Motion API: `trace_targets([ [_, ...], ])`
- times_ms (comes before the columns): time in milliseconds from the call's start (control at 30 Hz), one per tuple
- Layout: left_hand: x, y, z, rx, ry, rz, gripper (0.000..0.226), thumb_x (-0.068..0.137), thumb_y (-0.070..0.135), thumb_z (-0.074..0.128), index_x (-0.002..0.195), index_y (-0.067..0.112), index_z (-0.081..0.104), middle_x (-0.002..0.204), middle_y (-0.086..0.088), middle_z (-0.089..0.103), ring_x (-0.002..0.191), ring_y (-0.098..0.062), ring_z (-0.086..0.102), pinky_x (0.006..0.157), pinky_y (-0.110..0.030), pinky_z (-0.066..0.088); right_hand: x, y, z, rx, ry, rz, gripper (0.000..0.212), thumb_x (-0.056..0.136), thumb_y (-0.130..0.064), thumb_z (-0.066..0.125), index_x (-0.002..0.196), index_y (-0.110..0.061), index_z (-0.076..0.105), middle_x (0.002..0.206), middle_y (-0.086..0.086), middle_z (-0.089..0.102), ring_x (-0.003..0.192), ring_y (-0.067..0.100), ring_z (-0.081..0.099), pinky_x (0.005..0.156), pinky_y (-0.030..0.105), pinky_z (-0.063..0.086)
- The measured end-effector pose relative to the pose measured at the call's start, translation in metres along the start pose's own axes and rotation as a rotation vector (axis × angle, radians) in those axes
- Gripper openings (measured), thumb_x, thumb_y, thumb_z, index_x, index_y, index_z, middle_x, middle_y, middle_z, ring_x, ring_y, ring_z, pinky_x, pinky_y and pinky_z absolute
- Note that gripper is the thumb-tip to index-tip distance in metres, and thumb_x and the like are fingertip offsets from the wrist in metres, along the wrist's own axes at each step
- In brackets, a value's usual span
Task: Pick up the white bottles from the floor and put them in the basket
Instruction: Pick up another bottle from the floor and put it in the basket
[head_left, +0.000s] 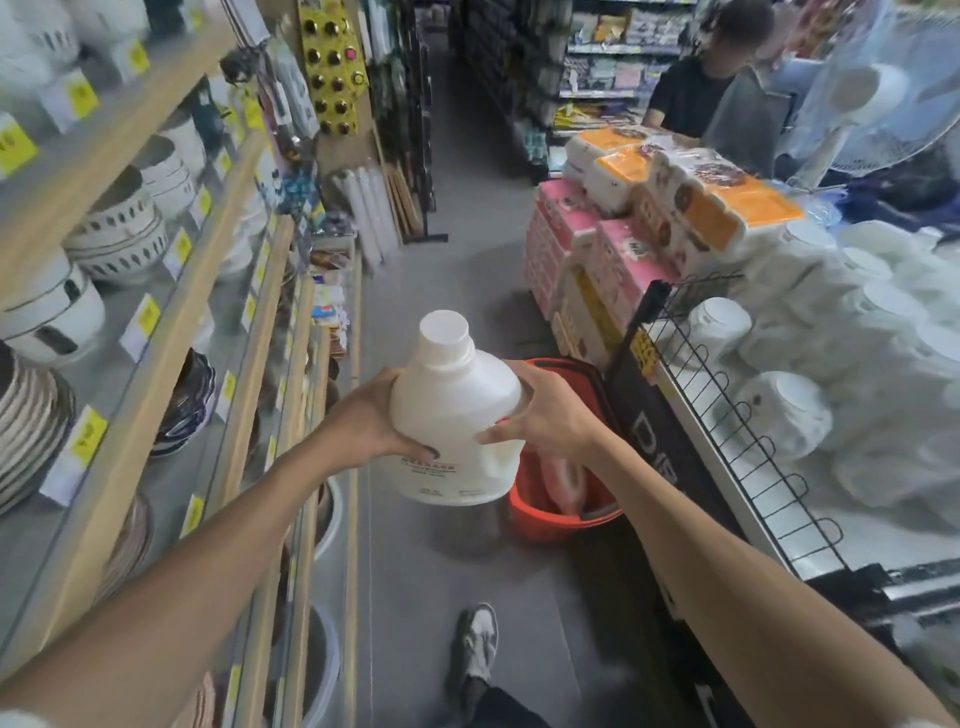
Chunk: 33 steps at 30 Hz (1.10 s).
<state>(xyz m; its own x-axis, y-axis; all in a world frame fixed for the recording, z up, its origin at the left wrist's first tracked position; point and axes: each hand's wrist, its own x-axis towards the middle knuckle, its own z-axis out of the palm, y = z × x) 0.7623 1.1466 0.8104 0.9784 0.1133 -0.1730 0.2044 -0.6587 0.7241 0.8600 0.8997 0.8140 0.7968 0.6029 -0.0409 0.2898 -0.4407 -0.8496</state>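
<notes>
You have one view only: a wide-angle camera on your head, facing forward and down at the aisle floor (410, 571). It sits high, near enough that your shoe (475, 644) shows at the bottom edge, shelves (171, 322) bowing along the left.

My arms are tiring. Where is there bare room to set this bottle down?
Bare grey floor lies between the left shelving and the red basket, ahead of the shoe. More open aisle runs beyond the white bottle. The basket already holds something pink; spare room there cannot be judged. The right-hand display of white bowls is packed.
</notes>
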Motion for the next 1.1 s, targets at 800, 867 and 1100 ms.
trace_targets([
  [800, 0.307, -0.016, -0.063, 0.034, -0.066, 0.114, 0.098, 0.051, 0.035, 0.1, 0.131, 0.029, 0.045, 0.116, 0.016, 0.058, 0.107, -0.014, 0.055, 0.077, -0.03, 0.044, 0.252, 0.05, -0.072, 0.007, 0.13, 0.079, 0.085, 0.062, -0.025, 0.098, 0.138, -0.024, 0.062, 0.119, -0.013, 0.071, 0.109, 0.002, 0.066, 0.085, 0.016, 0.053],
  [867, 0.334, -0.025, -0.069, 0.037, -0.105, 0.138, 0.097, 0.051, 0.035, 0.1, 0.131, 0.031, 0.044, 0.118, 0.017, 0.058, 0.11, -0.014, 0.055, 0.082, -0.034, 0.043, 0.271, 0.054, -0.069, 0.004, 0.159, 0.099, 0.085, 0.062, -0.026, 0.098, 0.139, -0.024, 0.061, 0.12, -0.012, 0.071, 0.11, 0.004, 0.066, 0.088, 0.02, 0.053],
  [1100, 0.412, -0.036, -0.099, 0.056, -0.259, 0.216, 0.106, 0.036, 0.057, 0.092, 0.13, 0.037, 0.046, 0.121, 0.014, 0.065, 0.117, -0.018, 0.059, 0.099, -0.047, 0.049, 0.316, 0.061, -0.061, 0.041, 0.313, 0.165, 0.089, 0.059, -0.039, 0.097, 0.139, -0.026, 0.061, 0.123, -0.012, 0.07, 0.116, 0.011, 0.065, 0.103, 0.042, 0.055],
])
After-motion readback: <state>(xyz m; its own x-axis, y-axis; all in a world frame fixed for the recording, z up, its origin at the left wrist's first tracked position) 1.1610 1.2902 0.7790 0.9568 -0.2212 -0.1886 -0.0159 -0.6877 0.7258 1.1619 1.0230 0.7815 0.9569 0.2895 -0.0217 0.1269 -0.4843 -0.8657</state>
